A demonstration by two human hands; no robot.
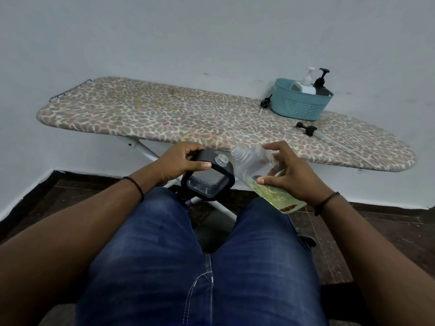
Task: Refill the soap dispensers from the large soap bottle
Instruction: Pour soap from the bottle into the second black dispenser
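Note:
My left hand (181, 162) grips a black-framed clear dispenser bottle (209, 182) with its pump off and its threaded neck open, held above my knees. My right hand (288, 174) holds the large clear soap bottle (254, 169), uncapped and tilted with its mouth toward the dispenser's neck. The two mouths are close but apart. Yellowish soap (282, 196) sits in the large bottle's lower end. No soap is seen flowing.
An ironing board (164, 114) with a patterned cover stands in front of me by the wall. On its right end is a blue basket (299, 104) holding a white and a black pump dispenser. Two loose black pump heads (306, 128) (265, 103) lie beside the basket.

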